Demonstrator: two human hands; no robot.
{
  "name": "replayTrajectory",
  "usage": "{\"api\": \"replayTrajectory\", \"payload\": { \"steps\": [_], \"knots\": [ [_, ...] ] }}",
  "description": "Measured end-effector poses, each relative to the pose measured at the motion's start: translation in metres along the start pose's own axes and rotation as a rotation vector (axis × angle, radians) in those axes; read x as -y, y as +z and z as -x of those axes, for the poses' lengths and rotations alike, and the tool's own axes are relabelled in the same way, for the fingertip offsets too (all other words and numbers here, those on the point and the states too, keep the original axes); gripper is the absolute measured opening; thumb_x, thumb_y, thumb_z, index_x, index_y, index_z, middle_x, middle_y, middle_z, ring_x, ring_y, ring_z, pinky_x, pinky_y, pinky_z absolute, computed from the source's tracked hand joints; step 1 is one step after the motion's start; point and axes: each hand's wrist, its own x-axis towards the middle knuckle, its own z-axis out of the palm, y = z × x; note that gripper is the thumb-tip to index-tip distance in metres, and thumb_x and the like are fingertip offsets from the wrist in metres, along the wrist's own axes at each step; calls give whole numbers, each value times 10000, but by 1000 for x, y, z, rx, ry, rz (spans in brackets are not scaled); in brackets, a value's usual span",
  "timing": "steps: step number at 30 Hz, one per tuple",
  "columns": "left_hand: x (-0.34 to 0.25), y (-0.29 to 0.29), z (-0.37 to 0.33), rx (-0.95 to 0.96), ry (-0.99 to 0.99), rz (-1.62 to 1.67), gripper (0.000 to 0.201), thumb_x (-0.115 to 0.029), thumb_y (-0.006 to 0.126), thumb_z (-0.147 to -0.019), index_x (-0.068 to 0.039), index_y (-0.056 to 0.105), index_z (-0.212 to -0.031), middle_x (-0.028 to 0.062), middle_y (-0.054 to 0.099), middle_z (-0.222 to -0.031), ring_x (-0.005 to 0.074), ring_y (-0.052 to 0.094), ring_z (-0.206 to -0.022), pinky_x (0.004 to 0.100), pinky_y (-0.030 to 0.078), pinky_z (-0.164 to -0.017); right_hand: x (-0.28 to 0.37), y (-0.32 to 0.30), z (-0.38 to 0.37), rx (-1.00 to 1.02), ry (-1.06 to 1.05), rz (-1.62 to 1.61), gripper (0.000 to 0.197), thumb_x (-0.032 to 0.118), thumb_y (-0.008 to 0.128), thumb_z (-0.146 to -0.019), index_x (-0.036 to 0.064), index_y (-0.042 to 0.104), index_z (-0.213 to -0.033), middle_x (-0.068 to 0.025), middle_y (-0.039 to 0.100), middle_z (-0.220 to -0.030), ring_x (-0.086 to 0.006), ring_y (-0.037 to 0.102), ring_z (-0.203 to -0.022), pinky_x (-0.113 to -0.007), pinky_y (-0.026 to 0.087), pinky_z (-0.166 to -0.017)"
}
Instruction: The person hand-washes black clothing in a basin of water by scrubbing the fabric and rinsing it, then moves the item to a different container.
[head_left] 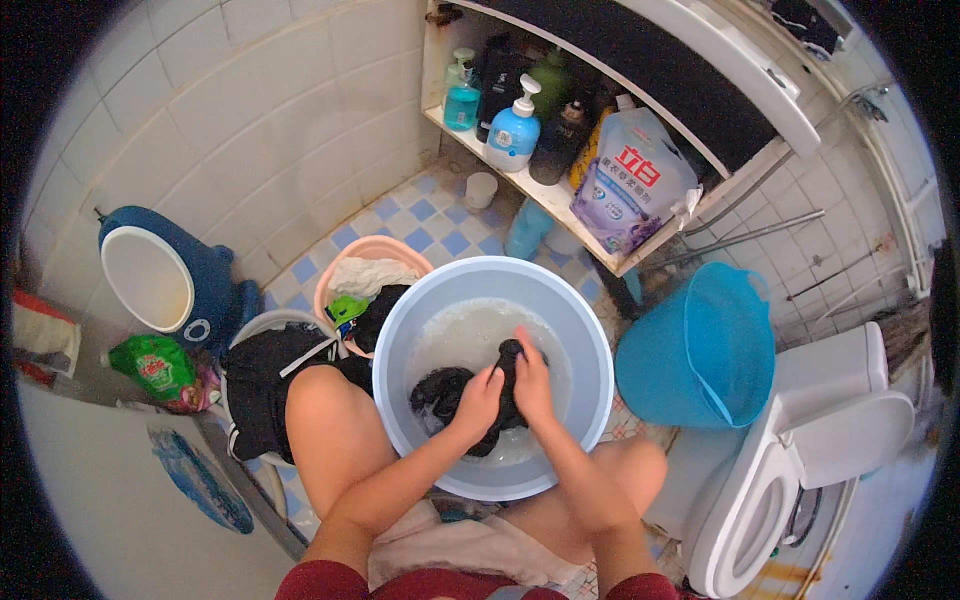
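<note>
Inside the light-blue basin [585, 350], the left hand [480, 405] is curled closed on a black cloth [438, 394], and the right hand [532, 383], just beside it, holds the same cloth with its fingers only partly bent. The bunch between them runs lengthwise from the basin's far side toward its near side; a looser fold lies in cloudy water [465, 325] toward the basin's left wall, nearer the left hand.

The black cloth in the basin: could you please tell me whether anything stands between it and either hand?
Nothing visible does: the left hand and the right hand both touch the black cloth directly, inside the light blue basin with its cloudy water.
</note>
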Motion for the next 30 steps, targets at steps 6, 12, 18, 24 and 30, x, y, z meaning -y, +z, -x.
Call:
{"api": "replayTrajectory", "payload": {
  "steps": [6,12,18,24,30],
  "knots": [
    [-10,-22,-21,-11,-171,578,375,-182,393,-944,-28,410,-1286,97,554,-1097,176,517,-979,304,423,-834,31,31,41,76,-264,128,483,-90,431,-803,1,419,-1277,-198,395,-1344,-326,359,-1264,-351,273,-1045],
    [8,-9,-7,-3,-33,127,391,-264,388,-939,25,503,-1175,106,584,-987,197,525,-897,322,404,-819,10,13,22,49,-79,95,430,-29,366,-864,-26,387,-1293,-213,378,-1351,-330,333,-1278,-354,237,-1060],
    [30,-17,-16,50,-84,269,373,-261,429,-931,4,510,-1180,84,572,-995,165,526,-916,300,407,-828,26,23,24,46,-56,71,535,-93,347,-813,5,329,-1338,-219,379,-1347,-356,349,-1257,-365,255,-1053],
    [10,-17,-23,-4,-121,458,370,-275,396,-931,-25,514,-1177,118,575,-1062,212,520,-978,340,396,-875,8,26,32,77,-299,160,486,-67,311,-845,23,379,-1318,-198,346,-1380,-332,319,-1286,-363,240,-1056],
    [-6,-5,2,82,-130,308,420,-286,426,-933,23,476,-1213,113,529,-1155,182,458,-1069,312,340,-933,4,5,5,-7,-112,87,483,-89,323,-797,-20,432,-1262,-224,423,-1312,-350,372,-1250,-385,270,-1051]
  ]
}}
